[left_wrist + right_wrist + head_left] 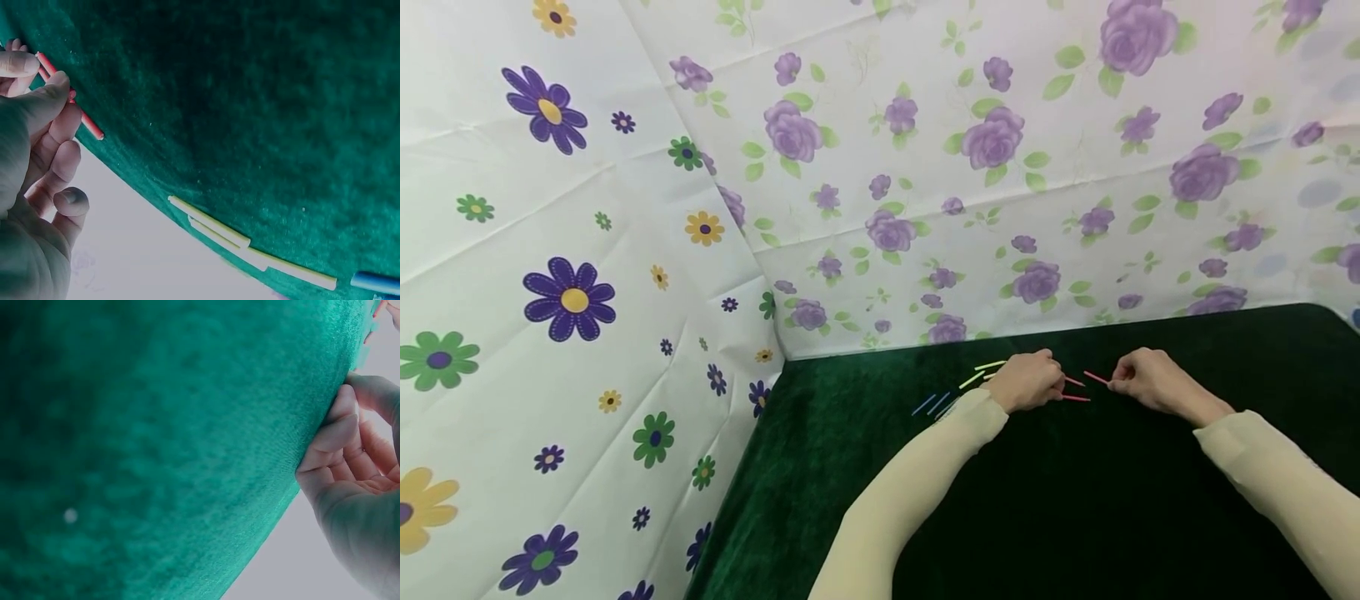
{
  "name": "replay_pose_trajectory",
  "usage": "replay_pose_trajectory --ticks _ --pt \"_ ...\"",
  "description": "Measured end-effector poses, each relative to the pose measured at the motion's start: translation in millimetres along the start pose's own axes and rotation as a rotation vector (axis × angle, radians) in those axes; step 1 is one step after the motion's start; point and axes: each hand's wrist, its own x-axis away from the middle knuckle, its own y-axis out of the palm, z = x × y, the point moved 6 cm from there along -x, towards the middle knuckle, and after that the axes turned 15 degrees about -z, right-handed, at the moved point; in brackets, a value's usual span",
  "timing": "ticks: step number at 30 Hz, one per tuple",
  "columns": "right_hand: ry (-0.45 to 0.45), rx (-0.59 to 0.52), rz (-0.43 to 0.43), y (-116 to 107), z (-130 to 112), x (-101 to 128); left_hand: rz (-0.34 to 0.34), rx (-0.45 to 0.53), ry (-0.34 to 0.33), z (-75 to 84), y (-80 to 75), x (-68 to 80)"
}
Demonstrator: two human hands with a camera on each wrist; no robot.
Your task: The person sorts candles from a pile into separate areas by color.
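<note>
Bearing no legible markings, red sticks (1075,390) lay on the green cloth (1075,500) between both hands, the left hand (1028,381) pinching one, the right hand (1146,379) curled, pinching another.

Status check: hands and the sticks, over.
Left hand pinching red sticks. Right hand pinching one red stick. Yellow sticks loose beside, nothing blocking.
</note>
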Motion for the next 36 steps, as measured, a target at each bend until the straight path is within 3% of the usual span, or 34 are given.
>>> replay_pose_trajectory --ticks 13,21,26,36 --pt "-0.001 0.014 -0.001 0.6 3.0 -0.4 0.062 -0.056 -0.011 3.8 6.2 -1.4" --pt "-0.001 0.039 0.005 -1.3 3.3 0.4 0.115 -0.021 -0.046 2.6 9.5 1.9" --pt "0.036 0.027 0.022 -7.3 10.3 6.6 0.178 0.076 -0.098 -9.6 5.5 8.5" --pt "0.029 0.078 0.104 -23.8 24.4 36.3 0.299 0.204 -0.212 -43.4 2.9 44.2"
